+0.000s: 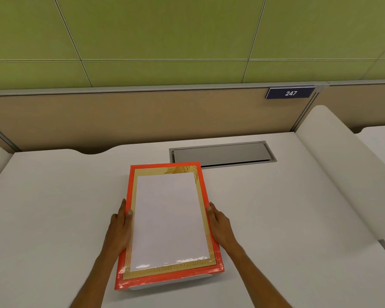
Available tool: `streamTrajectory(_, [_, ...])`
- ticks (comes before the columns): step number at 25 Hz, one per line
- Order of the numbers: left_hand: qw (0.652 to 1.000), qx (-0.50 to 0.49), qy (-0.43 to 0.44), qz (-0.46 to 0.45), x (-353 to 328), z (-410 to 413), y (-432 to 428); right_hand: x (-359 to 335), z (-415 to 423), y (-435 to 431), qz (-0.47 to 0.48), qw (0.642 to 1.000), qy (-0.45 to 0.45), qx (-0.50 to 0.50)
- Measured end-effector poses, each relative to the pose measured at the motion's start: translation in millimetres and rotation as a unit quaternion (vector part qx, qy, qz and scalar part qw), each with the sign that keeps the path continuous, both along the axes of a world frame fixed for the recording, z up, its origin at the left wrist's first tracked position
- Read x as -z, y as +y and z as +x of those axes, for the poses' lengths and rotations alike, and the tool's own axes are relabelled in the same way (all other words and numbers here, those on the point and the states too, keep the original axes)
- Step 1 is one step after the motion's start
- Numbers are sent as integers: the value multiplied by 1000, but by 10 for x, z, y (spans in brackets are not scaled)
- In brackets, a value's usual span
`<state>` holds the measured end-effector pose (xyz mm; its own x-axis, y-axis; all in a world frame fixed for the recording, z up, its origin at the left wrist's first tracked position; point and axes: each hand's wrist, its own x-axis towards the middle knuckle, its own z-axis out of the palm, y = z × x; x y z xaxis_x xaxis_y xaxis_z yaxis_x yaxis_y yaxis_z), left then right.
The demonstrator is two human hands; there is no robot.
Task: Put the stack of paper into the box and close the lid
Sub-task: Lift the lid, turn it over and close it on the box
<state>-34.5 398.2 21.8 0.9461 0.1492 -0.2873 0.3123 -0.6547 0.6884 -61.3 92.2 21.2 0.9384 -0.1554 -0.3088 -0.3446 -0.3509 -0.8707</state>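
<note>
we are seeing one box [129, 270], orange-red with a tan and gold inner border, lying flat on the white surface [276, 218] near the middle. one white rectangle [168, 218] is showing on top, inside the border; we cannot tell if it is the paper stack or a panel on the lid, and we cannot tell whether the lid is on or off. two hands are in view. the left hand [118, 230] is pressing against the box's left long side, thumb tip lying over the top edge, fingers [122, 207] stretched along the side wall. the right hand [220, 225] is doing the same on the right long side, thumb touching the edge, fingers running down the wall. both are gripping the box between them, not clenched into fists. one grey metal cable hatch [222, 154] is sitting in the surface just behind the box's far right corner. one dark number plate [290, 92] reading 247 is hanging on the tan partition [120, 116] behind. green wall panels [165, 30] are filling the top.
</note>
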Motion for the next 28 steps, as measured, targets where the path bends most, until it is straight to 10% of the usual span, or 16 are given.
streamTrajectory(4, [1000,4,6,4,4,-22,-5,-34,-9,-16,-40,999,7,-28])
streamTrajectory(10, [950,81,-165,251,-106,33,-231,-55,261,250,-387,907,-146,-76])
streamTrajectory(28, [932,165,-127,296,272,89,-400,314,365,428,-434,876,-125,-167])
